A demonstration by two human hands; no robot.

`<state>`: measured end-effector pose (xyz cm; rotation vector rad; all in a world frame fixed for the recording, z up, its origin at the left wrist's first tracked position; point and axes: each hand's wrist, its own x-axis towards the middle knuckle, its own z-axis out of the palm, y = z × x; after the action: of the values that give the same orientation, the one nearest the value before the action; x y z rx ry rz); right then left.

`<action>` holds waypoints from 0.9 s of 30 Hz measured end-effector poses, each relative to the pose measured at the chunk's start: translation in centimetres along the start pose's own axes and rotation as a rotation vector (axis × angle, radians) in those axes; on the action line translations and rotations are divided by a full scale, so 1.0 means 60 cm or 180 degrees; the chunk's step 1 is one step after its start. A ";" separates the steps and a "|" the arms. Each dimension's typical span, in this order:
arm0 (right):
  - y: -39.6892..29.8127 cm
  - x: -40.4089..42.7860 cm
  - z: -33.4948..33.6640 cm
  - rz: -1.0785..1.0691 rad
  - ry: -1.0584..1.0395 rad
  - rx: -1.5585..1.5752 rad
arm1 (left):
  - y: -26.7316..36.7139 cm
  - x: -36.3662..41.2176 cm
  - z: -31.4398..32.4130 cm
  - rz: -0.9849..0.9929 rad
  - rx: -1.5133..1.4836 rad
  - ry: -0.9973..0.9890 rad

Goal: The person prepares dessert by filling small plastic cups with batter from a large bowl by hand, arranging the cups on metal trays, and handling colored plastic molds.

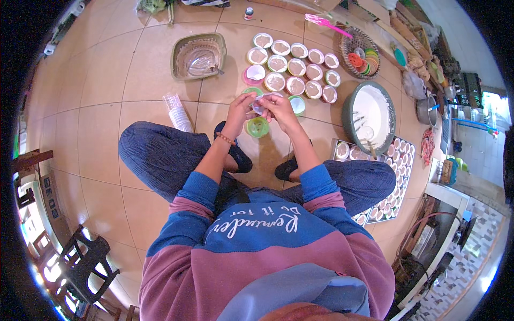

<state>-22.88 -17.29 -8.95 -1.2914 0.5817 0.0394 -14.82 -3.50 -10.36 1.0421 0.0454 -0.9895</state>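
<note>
A thin white paper liner [259,105] is pinched between the fingertips of my left hand [241,107] and my right hand [278,110]. Just below them stands a green plastic cup [257,126] with holes in its base. Another green cup [252,91] is partly behind my fingers, and a green cup with a white liner [297,105] is to the right. A pink cup with a white liner [255,73] stands above. Rows of lined cups with brown batter [296,67] are farther out. A plastic sleeve of stacked white liners [178,114] lies on the left.
A square basin with brown batter residue [176,60] is at upper left. To the right are a large round basin of white batter [347,116], a woven basket with colored cups [346,52], a pink spatula [327,25] and trays of filled cups [395,188]. A small bottle [249,14] stands farther off.
</note>
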 end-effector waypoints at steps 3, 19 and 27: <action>0.000 0.000 -0.002 0.0186 -0.0110 0.0428 | -0.003 0.002 0.003 0.0026 0.0211 0.0091; 0.034 0.022 0.017 0.0054 0.0611 -0.0210 | -0.039 0.033 -0.050 0.1057 0.1426 -0.0287; 0.023 0.039 0.015 -0.1029 0.0968 -0.1083 | -0.060 0.062 -0.105 0.1290 0.3010 0.1050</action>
<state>-20.99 -16.73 -11.07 -1.7271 0.6346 -0.3439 -12.64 -1.79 -18.00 1.9783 -0.3849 -0.4276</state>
